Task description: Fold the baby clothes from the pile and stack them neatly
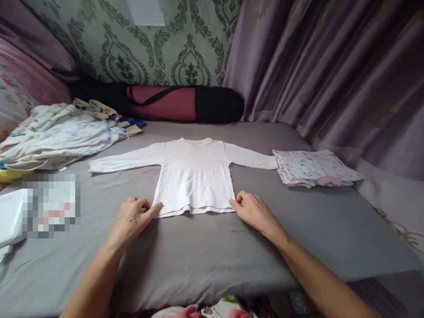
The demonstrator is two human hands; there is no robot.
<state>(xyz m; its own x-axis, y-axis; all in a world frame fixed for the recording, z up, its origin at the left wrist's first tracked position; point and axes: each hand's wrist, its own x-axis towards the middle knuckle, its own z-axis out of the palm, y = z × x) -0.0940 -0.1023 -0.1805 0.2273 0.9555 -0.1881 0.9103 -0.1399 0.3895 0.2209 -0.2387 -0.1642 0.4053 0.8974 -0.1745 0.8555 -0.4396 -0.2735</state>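
Observation:
A small white long-sleeved shirt (195,176) lies flat with its sleeves spread out to both sides and its neck away from me. My left hand (136,215) pinches the bottom left corner of its hem between thumb and fingers. At the opposite corner, my right hand (251,210) grips the hem the same way. The hem's two layers show slightly apart, with small wrinkles above them. The tip of the right sleeve touches a folded stack of white cloth with a pink print (314,165).
Grey sheet (205,256) covers the bed surface. A heap of loose clothes (66,132) lies at the back left, near white folded items (11,216) and a blurred-out patch. A long black and maroon bag (162,104) rests along the wall. Purple curtains (281,57) hang at right.

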